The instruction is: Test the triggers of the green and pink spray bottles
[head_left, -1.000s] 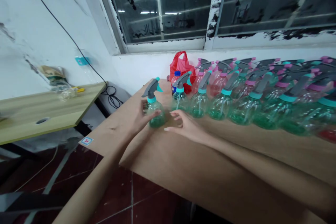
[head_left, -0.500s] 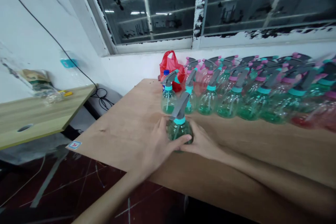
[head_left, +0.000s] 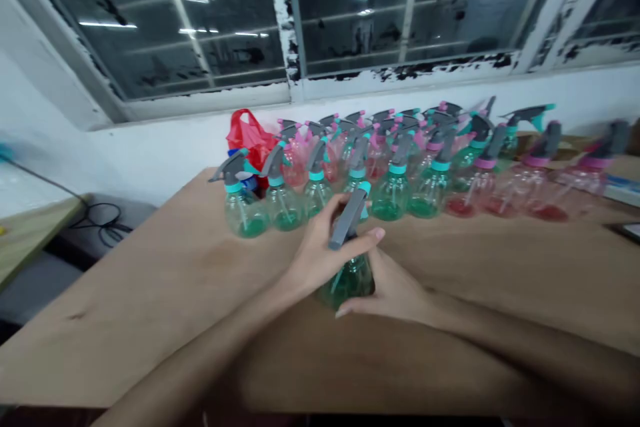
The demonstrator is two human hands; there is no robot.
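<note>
Both hands hold one clear spray bottle [head_left: 350, 280] with a grey trigger head, a turquoise nozzle tip and green liquid inside. My left hand [head_left: 320, 250] wraps round its neck just under the trigger head, thumb across the front. Lower down, my right hand [head_left: 395, 287] grips the bottle's body from the right, its thumb along the near side. Fingers behind the bottle are hidden. Just beyond the hands stands a row of similar spray bottles [head_left: 390, 197] with turquoise collars and green liquid.
Pink-collared spray bottles [head_left: 473, 190] with red liquid stand to the right, several more behind. A red plastic bag [head_left: 250, 137] sits at the back left of the wooden table [head_left: 165, 287]. Behind is a window [head_left: 190, 27]. A black cable [head_left: 107, 220] lies coiled at left.
The view has swung right. My left hand has moved up from the bottle's body to its neck, while my right hand stays on the body. The held bottle is turned slightly.
</note>
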